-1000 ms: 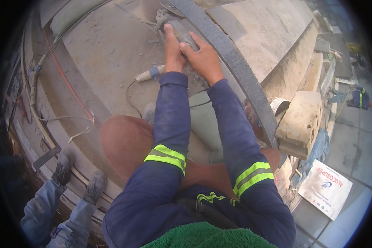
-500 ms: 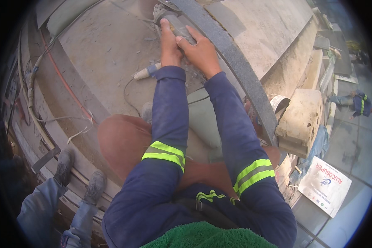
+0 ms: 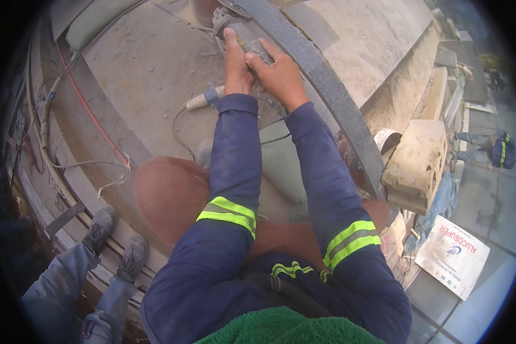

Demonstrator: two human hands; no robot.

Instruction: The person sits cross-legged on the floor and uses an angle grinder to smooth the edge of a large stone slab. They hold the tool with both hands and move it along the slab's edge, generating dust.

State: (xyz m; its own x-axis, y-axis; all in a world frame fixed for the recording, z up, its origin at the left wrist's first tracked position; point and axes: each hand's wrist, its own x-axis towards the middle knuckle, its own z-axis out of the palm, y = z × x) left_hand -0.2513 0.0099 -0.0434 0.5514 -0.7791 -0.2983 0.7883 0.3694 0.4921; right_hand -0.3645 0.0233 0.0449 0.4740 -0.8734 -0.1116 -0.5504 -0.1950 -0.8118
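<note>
"So, where are the person's hands?"

"Close together at top centre, both arms stretched forward in navy sleeves (image 3: pixel 235 149). The left hand (image 3: pixel 238 69) and the right hand (image 3: pixel 282 73) are both clamped on a grey power tool (image 3: pixel 252 41) — the left along its left side, thumb pointing away from the body, the right around its near end. Most of the left hand's fingers are hidden."

"And where is that tool?"

"Just left of the far stretch of a long, dark grey stone slab (image 3: pixel 333 89). Its head points away from the person. I cannot tell whether it touches the stone."

"What lies nearby?"

"On the dusty surface (image 3: pixel 137 69) to the left, near the left wrist, rests a pale corded tool (image 3: pixel 196 102) with a blue band. Beside the slab's near end, at right, are a rough concrete block (image 3: pixel 421 163) and a bucket (image 3: pixel 387 139), partly hidden. A white printed panel (image 3: pixel 454 258) lies at lower right."

"Anyone else?"

"Yes — dusty boots (image 3: pixel 133 257) and blue trouser legs (image 3: pixel 63 281) at lower left, and another person (image 3: pixel 502 150) at far right."
</note>
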